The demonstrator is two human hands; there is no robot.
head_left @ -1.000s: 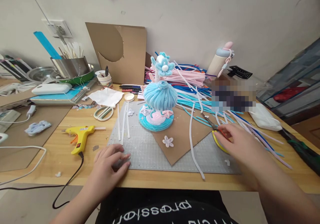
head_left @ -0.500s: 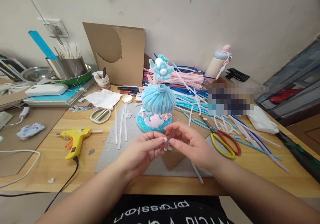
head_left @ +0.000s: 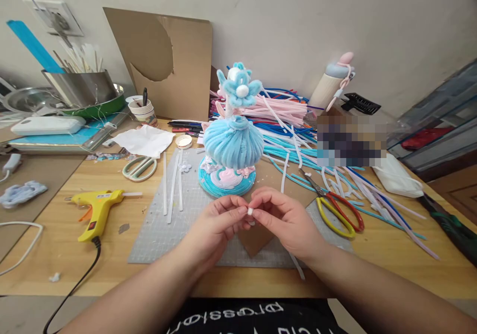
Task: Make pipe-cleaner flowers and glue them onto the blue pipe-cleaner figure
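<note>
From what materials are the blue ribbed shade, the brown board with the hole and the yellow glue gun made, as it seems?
Blue shade: probably chenille stems, matt and fuzzy; soft ribs show.
Brown board: likely cardboard, plain and matt, with a ragged cut edge.
Glue gun: body looks like smooth hard plastic, moulded and evenly coloured.

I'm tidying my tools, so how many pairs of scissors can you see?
2: the red-and-yellow-handled scissors on the right, near the pipe cleaners, and the pale green-handled scissors on the left, beside the white cloth. Others may be hidden.
</note>
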